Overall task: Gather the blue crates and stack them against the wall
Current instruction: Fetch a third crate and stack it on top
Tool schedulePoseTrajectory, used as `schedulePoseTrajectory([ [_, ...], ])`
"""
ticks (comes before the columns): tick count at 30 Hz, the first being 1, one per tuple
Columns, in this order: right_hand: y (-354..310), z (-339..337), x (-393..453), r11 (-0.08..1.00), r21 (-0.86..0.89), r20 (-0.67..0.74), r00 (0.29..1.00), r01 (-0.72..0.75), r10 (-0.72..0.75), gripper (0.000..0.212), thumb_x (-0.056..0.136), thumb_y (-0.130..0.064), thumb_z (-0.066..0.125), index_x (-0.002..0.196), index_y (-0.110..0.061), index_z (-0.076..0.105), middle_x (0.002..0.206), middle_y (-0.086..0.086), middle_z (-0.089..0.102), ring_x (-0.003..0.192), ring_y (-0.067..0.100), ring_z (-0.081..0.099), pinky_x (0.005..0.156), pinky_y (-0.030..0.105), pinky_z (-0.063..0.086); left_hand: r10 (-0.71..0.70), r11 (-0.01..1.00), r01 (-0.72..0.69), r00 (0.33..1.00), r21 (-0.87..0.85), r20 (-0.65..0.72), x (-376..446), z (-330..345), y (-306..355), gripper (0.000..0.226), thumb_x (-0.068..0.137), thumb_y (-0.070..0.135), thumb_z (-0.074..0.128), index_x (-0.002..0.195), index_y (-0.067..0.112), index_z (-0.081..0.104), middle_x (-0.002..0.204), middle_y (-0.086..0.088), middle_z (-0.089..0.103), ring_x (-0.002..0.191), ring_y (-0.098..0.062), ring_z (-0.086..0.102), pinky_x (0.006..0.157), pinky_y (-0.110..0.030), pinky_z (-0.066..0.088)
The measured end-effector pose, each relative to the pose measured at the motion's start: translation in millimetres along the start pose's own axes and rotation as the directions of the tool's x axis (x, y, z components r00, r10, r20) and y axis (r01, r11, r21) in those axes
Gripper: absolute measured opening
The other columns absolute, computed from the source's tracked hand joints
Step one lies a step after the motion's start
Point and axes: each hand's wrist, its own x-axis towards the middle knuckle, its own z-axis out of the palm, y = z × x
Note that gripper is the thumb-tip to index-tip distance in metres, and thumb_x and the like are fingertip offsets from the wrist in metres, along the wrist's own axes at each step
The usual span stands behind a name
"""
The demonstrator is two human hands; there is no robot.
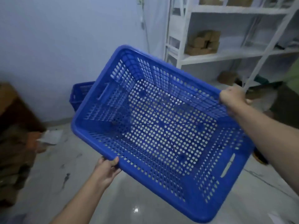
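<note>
I carry a perforated blue crate [161, 126] in mid-air, my left hand [107, 170] and right hand [231, 97] closed on opposite rims. Next, I judge, lower it onto the second blue crate [80, 93] against the wall [64, 38].

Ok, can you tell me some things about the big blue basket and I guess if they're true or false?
1. Both hands hold the perforated blue plastic crate. True: the left hand grips its near rim, the right hand its far rim.
2. The crate is full of boxes. False: it is empty.
3. A second blue crate sits by the pale wall. True.
4. The white metal shelving is bare. False: it holds brown cardboard boxes.
5. The held crate rests on the floor. False: it is tilted in the air.
</note>
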Motion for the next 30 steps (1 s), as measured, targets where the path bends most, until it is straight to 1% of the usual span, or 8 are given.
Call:
schedulePoseTrajectory([
  [5, -101, 76, 19, 0.982, -0.044, 0.070, 0.981, 0.183, -0.180, 0.009, 0.074, -0.013, 0.060, 0.071, -0.004, 0.062, 0.069, 0.012, 0.054, 0.083, 0.031, 0.057, 0.055, 0.025, 0.035, -0.009, 0.998, 0.001, 0.992, -0.064, -0.124, 32, -32, 32, 0.039, 0.091, -0.014, 0.042, 0.121, 0.010, 0.048, 0.096, -0.010, 0.063, 0.083, -0.025, 0.061, 0.052, -0.038, 0.059],
  [8, -146, 124, 50, 0.980, -0.060, 0.072, 0.980, 0.189, -0.184, 0.009, 0.078, -0.012, 0.054, 0.073, -0.009, 0.060, 0.079, 0.011, 0.057, 0.089, 0.028, 0.051, 0.056, 0.019, 0.028, -0.021, 0.996, 0.005, 0.984, -0.090, -0.177, 58, -42, 41, 0.034, 0.089, -0.017, 0.043, 0.113, 0.007, 0.051, 0.095, -0.013, 0.063, 0.089, -0.028, 0.061, 0.057, -0.038, 0.060],
  [11, -193, 175, 87, 0.929, -0.195, 0.093, 0.949, 0.315, -0.303, 0.007, 0.075, -0.011, 0.052, 0.073, -0.010, 0.059, 0.076, 0.008, 0.058, 0.085, 0.031, 0.052, 0.075, 0.030, 0.024, -0.010, 0.997, -0.012, 0.965, -0.083, -0.262, 94, -41, 58, 0.037, 0.088, -0.017, 0.047, 0.114, 0.010, 0.051, 0.107, -0.013, 0.062, 0.109, -0.032, 0.056, 0.097, -0.049, 0.047],
  [15, -251, 242, 146, 0.897, -0.227, 0.166, 0.923, 0.379, -0.348, 0.008, 0.078, -0.012, 0.051, 0.080, -0.014, 0.058, 0.081, 0.010, 0.055, 0.091, 0.034, 0.054, 0.096, 0.039, 0.029, -0.023, 0.997, -0.007, 0.935, -0.082, -0.355, 145, -26, 93, 0.037, 0.087, -0.013, 0.053, 0.119, 0.004, 0.050, 0.095, -0.011, 0.063, 0.092, -0.024, 0.060, 0.092, -0.038, 0.043],
  [22, -340, 323, 232, 0.851, -0.198, 0.226, 0.868, 0.486, -0.443, 0.011, 0.083, -0.014, 0.049, 0.074, -0.011, 0.053, 0.096, 0.011, 0.063, 0.103, 0.032, 0.059, 0.101, 0.036, 0.028, -0.029, 0.989, -0.045, 0.875, -0.142, -0.484, 229, -4, 156, 0.008, 0.088, -0.009, 0.055, 0.092, -0.003, 0.058, 0.091, -0.015, 0.063, 0.084, -0.024, 0.059, 0.103, -0.044, 0.042],
  [25, -371, 357, 260, 0.837, -0.175, 0.236, 0.848, 0.518, -0.475, 0.011, 0.083, -0.012, 0.049, 0.078, -0.012, 0.058, 0.091, 0.010, 0.063, 0.106, 0.032, 0.059, 0.098, 0.034, 0.027, -0.060, 0.988, -0.025, 0.846, -0.152, -0.529, 260, -1, 178, 0.008, 0.088, -0.008, 0.055, 0.088, -0.001, 0.059, 0.088, -0.014, 0.064, 0.081, -0.023, 0.061, 0.097, -0.041, 0.049],
  [28, -399, 396, 288, 0.838, -0.148, 0.238, 0.841, 0.525, -0.485, 0.014, 0.080, -0.009, 0.048, 0.081, -0.015, 0.061, 0.070, 0.001, 0.053, 0.104, 0.032, 0.057, 0.080, 0.030, 0.022, -0.084, 0.984, -0.012, 0.847, -0.176, -0.525, 292, -1, 204, 0.004, 0.089, -0.001, 0.056, 0.090, 0.002, 0.058, 0.070, -0.014, 0.072, 0.065, -0.024, 0.070, 0.057, -0.033, 0.061],
  [30, -420, 423, 304, 0.849, -0.142, 0.235, 0.851, 0.508, -0.470, 0.016, 0.078, -0.005, 0.044, 0.074, -0.016, 0.055, 0.065, 0.000, 0.049, 0.104, 0.033, 0.055, 0.067, 0.027, 0.021, -0.068, 0.987, -0.023, 0.836, -0.158, -0.544, 315, -8, 224, 0.004, 0.091, 0.008, 0.055, 0.094, 0.006, 0.058, 0.069, -0.013, 0.072, 0.068, -0.026, 0.068, 0.058, -0.033, 0.060],
])
